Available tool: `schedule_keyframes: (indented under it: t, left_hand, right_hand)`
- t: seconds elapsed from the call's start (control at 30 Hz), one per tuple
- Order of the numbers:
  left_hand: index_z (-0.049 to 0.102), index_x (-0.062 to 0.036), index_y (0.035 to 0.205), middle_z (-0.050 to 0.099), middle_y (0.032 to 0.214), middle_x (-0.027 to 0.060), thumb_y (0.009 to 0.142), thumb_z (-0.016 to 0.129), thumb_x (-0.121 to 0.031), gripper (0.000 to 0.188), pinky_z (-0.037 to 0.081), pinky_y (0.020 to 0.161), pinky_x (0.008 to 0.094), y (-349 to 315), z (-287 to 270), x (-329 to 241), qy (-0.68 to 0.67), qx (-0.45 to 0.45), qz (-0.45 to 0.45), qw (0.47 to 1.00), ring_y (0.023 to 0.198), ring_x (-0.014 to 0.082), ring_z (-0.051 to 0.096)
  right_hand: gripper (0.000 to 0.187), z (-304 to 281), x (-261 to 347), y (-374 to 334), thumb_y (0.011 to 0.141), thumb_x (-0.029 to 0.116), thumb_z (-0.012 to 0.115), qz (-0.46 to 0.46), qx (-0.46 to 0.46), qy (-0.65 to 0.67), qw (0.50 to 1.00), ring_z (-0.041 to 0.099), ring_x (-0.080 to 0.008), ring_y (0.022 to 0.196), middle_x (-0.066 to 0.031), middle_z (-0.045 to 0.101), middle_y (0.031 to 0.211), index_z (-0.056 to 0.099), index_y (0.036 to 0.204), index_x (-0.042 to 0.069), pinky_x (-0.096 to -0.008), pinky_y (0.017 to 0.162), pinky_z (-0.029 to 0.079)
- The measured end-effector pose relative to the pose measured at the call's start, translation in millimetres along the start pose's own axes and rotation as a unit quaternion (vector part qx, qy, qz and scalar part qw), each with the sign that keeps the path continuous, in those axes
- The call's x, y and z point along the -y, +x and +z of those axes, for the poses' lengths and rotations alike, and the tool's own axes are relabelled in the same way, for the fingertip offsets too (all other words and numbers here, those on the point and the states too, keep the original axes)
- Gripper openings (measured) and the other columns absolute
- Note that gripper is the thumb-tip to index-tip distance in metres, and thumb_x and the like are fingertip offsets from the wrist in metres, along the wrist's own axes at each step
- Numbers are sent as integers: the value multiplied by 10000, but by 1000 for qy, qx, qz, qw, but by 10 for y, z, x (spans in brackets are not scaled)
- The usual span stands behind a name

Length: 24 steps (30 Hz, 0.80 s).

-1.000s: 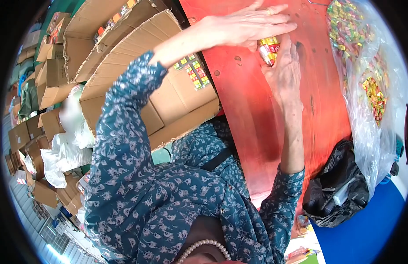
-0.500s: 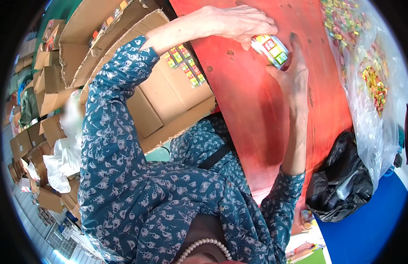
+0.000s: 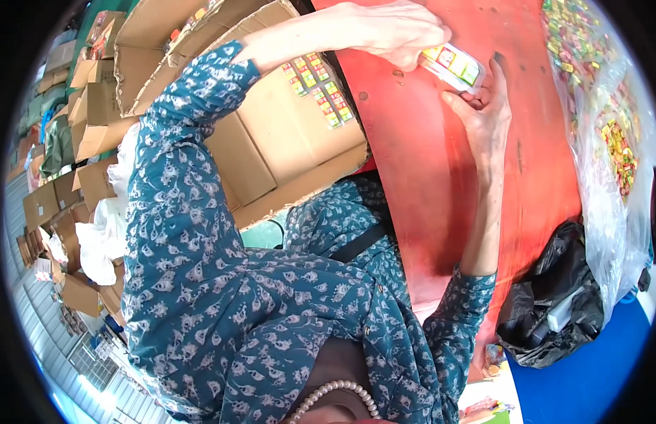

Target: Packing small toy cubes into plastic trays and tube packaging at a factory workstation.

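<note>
Over the red tabletop [image 3: 441, 177], a small clear pack with yellow, red and green printed squares [image 3: 457, 65] is held between my two hands. My left hand [image 3: 395, 32], its arm stretched across the carton, closes its fingers on the pack's far left end. At the near right end, my right hand [image 3: 483, 116] grips with thumb and curled fingers, one finger pointing up alongside. Fingers partly cover both ends of the pack. Left of the table, an open cardboard carton [image 3: 236, 191] has similar colourful packs [image 3: 331, 104] lying in rows on its bottom.
A large clear plastic bag [image 3: 604, 233] of small colourful wrapped pieces lies along the table's right side. Nearer sits a crumpled black plastic bag [image 3: 533, 311] by a blue surface [image 3: 589, 381]. Stacked cardboard boxes [image 3: 95, 141] and a white plastic bag [image 3: 98, 247] are at the left.
The view has shifted, so the scene sits a little further right. The pack has turned slightly between my hands, and my right fingers have curled in more at its end.
</note>
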<state>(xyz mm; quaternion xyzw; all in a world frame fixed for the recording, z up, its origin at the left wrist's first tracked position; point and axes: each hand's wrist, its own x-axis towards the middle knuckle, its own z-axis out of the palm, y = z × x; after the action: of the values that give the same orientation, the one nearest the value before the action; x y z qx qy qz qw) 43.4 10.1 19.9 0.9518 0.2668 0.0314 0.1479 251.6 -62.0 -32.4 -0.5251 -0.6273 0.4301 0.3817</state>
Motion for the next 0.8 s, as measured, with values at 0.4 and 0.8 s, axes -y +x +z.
schedule_keyframes:
  t: [0.4, 0.8]
  left_hand:
    - [532, -12, 1015, 633, 700, 199, 694, 637, -159, 369, 489, 625, 443, -1665, 217, -615, -19, -117, -494, 861, 665, 374, 630]
    - [565, 69, 921, 627, 609, 150, 632, 691, -219, 428, 522, 469, 360, -2398, 2972, -390, -161, -116, -785, 587, 445, 229, 609]
  right_hand:
    - [649, 23, 3, -58, 738, 14, 731, -8, -20, 57, 998, 537, -97, 714, -71, 589, 918, 425, 1309, -35, -216, 637, 494]
    - [499, 29, 15, -44, 802, -4, 683, -23, -29, 19, 999, 577, -80, 783, -41, 601, 892, 496, 1265, -3, -207, 721, 496]
